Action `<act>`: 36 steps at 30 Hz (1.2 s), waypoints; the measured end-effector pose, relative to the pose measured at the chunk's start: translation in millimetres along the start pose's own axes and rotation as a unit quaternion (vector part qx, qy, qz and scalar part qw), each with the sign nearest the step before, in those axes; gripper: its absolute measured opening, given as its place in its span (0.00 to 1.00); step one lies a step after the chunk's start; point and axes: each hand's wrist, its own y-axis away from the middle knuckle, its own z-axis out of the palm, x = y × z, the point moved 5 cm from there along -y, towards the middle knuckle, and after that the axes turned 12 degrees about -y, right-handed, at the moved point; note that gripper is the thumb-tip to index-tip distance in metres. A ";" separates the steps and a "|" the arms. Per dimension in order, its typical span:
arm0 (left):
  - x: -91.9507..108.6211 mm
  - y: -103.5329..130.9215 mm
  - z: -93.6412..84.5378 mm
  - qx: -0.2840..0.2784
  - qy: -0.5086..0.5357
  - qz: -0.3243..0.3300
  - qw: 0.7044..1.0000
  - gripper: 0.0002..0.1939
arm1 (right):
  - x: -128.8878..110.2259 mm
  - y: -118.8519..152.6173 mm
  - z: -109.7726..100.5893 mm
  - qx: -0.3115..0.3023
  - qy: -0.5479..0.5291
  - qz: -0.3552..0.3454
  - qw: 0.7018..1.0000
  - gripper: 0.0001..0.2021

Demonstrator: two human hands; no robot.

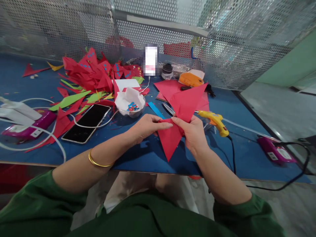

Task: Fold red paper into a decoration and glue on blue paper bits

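Both hands hold one folded red paper (pixel 186 102) above the table's front part. It has a point at the upper right and another pointing down toward me. My left hand (pixel 148 126) pinches its left side, thumb on top and fingers partly hidden beneath. My right hand (pixel 194 133) grips the middle at the fold, thumb pressed on the paper. Just beyond the hands lie scissors (pixel 169 109), partly covered by the paper, and a blue paper strip (pixel 156 110). To the right rests a yellow hot glue gun (pixel 214 121). More red paper sheets (pixel 164 89) lie behind.
A pile of red paper pieces (pixel 91 72) with green scraps covers the back left. A paper-lined bowl (pixel 130 102) holds small blue and red bits. A black-screened phone (pixel 86 123), white cables and purple power strips (pixel 276 150) lie about. Perforated metal panels (pixel 158 23) stand behind.
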 end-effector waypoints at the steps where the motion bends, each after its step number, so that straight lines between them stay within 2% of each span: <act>1: -1.0 0.3 1.0 -0.002 0.009 -0.008 1.000 0.09 | -0.7 0.5 0.7 -0.003 0.006 -0.006 1.000 0.13; 6: -4.3 0.8 3.9 -0.008 0.043 -0.034 0.998 0.06 | -1.8 3.2 3.5 -0.013 0.015 -0.010 1.000 0.12; 16: -6.2 -1.7 2.9 -0.009 0.033 -0.013 0.999 0.05 | -2.8 5.0 3.5 -0.012 0.028 -0.004 1.000 0.10; 20: -4.4 -0.5 2.0 -0.014 -0.006 -0.012 1.000 0.13 | -3.6 4.0 2.3 -0.009 0.023 -0.019 1.000 0.10; 22: -1.7 0.5 1.1 -0.009 0.005 -0.001 1.000 0.20 | -4.2 3.6 2.0 -0.008 0.013 -0.028 1.000 0.11; 24: 0.7 1.1 0.5 -0.004 0.028 0.012 1.000 0.22 | -3.6 3.3 2.3 -0.008 0.008 -0.025 1.000 0.11; 28: 2.3 0.0 -0.8 0.018 0.012 0.037 0.999 0.15 | -2.4 2.6 2.5 -0.004 0.019 -0.026 0.999 0.11; 36: -1.1 -2.2 -0.2 0.019 -0.032 0.041 0.998 0.16 | -0.7 2.3 2.7 -0.023 0.023 -0.042 0.999 0.11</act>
